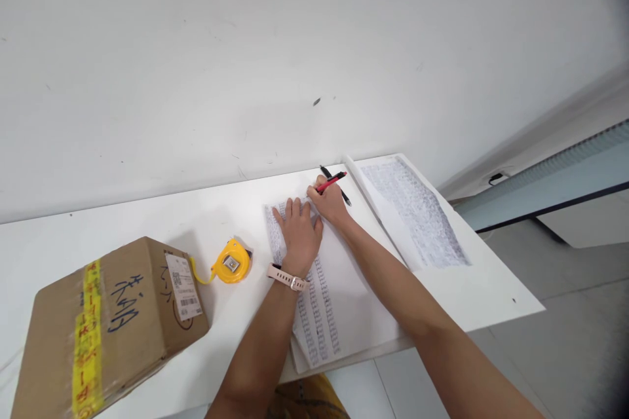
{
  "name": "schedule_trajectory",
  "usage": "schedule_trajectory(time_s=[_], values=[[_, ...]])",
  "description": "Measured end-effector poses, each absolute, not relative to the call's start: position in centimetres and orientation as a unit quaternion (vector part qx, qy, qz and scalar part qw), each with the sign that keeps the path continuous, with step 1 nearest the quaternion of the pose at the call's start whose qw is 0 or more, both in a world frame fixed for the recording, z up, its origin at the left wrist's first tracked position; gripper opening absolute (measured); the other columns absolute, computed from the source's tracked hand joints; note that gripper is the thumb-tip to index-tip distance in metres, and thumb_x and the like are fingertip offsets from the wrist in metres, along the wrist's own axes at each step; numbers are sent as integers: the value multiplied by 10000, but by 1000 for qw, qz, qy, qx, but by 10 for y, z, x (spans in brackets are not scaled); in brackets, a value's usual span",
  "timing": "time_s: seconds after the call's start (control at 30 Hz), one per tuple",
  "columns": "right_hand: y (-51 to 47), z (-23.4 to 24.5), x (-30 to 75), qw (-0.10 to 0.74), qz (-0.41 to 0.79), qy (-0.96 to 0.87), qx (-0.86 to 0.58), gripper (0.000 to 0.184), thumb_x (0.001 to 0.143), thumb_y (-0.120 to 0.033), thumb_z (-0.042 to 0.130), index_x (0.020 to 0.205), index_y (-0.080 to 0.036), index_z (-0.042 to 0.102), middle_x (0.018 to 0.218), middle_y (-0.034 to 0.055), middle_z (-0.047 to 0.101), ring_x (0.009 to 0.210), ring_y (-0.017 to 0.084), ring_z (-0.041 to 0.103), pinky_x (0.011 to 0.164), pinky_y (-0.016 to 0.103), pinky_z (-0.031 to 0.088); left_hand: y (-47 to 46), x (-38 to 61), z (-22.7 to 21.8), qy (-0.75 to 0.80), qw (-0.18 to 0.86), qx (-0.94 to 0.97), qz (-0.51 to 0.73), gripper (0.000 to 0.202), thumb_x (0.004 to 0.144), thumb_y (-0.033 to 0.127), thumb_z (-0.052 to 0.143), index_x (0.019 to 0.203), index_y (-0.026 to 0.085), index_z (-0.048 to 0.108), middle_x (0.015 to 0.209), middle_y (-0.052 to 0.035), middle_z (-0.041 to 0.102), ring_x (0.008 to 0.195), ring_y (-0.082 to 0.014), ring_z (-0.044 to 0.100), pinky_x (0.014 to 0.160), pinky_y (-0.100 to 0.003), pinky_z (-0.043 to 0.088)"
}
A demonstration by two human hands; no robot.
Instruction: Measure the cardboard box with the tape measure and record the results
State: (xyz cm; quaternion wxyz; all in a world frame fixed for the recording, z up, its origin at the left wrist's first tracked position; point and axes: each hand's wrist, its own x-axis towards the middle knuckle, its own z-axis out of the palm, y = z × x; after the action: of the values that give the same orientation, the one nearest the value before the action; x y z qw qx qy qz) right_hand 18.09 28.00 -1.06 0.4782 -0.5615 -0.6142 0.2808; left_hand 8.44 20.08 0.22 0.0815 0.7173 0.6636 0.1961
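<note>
A large sheet of paper (361, 314) with columns of handwriting lies on the white table in front of me. My left hand (299, 230) rests flat on its upper part, fingers spread, a pink watch band (289, 277) at the wrist. At the sheet's top edge my right hand (328, 200) grips a red and black pen (332, 182); its tip is hidden by the fingers. Just behind that hand lies a black pen (346, 198), partly covered by it.
To the left stands a taped cardboard box (132, 314), with a yellow tape measure (232, 262) beside it, its strip reaching the box. On the right lies another densely written sheet (417, 216). A white wall (275, 65) borders the table's (491, 294) back edge.
</note>
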Motion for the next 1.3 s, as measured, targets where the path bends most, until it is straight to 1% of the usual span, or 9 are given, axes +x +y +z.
schedule_trajectory(time_s=[0.2,0.47,0.73,0.93,1.2,1.3], values=[[279,-8,181,469,279,-613,-572,230,721,-206,500,615,-246,299,520,-74,330,520,122,347,544,275,289,201,85,2,666,83,715,195,390,917,258,516,1289,168,588,1448,-122,531,1416,-307,368,1188,-622,133],[279,-8,181,467,266,-614,-577,224,726,-229,490,619,-249,294,514,-70,330,523,128,352,539,276,283,201,84,4,666,85,716,193,386,917,257,508,1287,180,589,1455,-118,525,1418,-307,364,1184,-626,137],[277,-5,181,473,275,-604,-580,241,718,-217,492,612,-249,279,524,-72,314,511,122,327,534,277,280,201,84,4,665,87,716,194,389,917,258,513,1286,164,591,1449,-128,529,1417,-313,367,1187,-625,134],[277,-3,181,470,266,-601,-589,248,726,-218,495,612,-251,278,519,-70,324,508,128,336,539,282,284,200,84,5,666,88,716,189,389,917,258,510,1290,181,589,1454,-125,525,1420,-307,365,1187,-621,137],[279,-5,181,457,248,-614,-594,219,728,-240,486,619,-252,296,508,-64,355,512,135,366,548,283,291,201,85,5,665,88,716,191,388,917,255,511,1288,174,590,1455,-125,523,1417,-311,366,1187,-624,136],[279,-5,182,457,250,-614,-593,218,729,-242,481,619,-252,293,504,-66,345,512,134,364,545,281,287,201,85,5,666,89,716,191,384,920,254,508,1287,179,591,1455,-120,523,1420,-309,364,1189,-621,133]])
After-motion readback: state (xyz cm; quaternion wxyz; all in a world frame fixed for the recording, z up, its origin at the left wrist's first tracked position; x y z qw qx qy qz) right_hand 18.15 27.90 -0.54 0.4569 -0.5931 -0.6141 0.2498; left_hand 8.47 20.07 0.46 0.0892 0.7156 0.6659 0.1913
